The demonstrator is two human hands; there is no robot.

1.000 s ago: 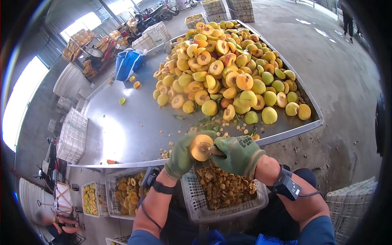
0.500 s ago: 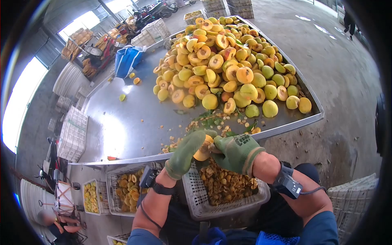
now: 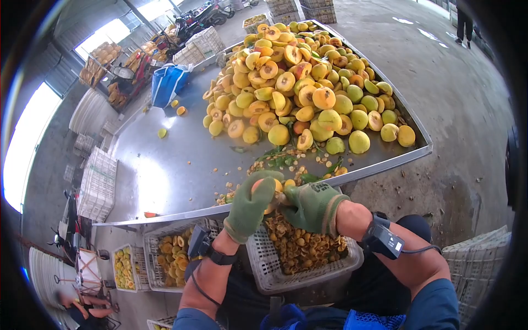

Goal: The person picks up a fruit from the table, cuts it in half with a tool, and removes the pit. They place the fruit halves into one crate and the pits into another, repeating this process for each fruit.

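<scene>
Both my hands wear green gloves and meet above the front edge of the metal table. My left hand (image 3: pixel 249 210) is closed around a cut yellow peach (image 3: pixel 270 208), partly hidden by the fingers. Against the fruit, my right hand (image 3: pixel 316 206) is closed in a pinch; what its fingers hold is hidden. Directly below, between my knees, a plastic crate (image 3: pixel 308 287) contains a heap of brownish peach pits and scraps (image 3: pixel 305 247). Beyond my hands, loose kernels and green leaves (image 3: pixel 283 159) lie scattered on the table.
A large pile of halved peaches (image 3: pixel 297 82) covers the far right of the raised-edge metal table (image 3: pixel 192 165). A blue bag (image 3: pixel 168 85) sits at its left edge. Crates of peach halves (image 3: pixel 173 258) stand at lower left. Another person (image 3: pixel 85 308) sits beyond them.
My left hand has turned further over the peach, covering more of it. My right hand has shifted slightly left and down, staying against the fruit. The view has tilted slightly.
</scene>
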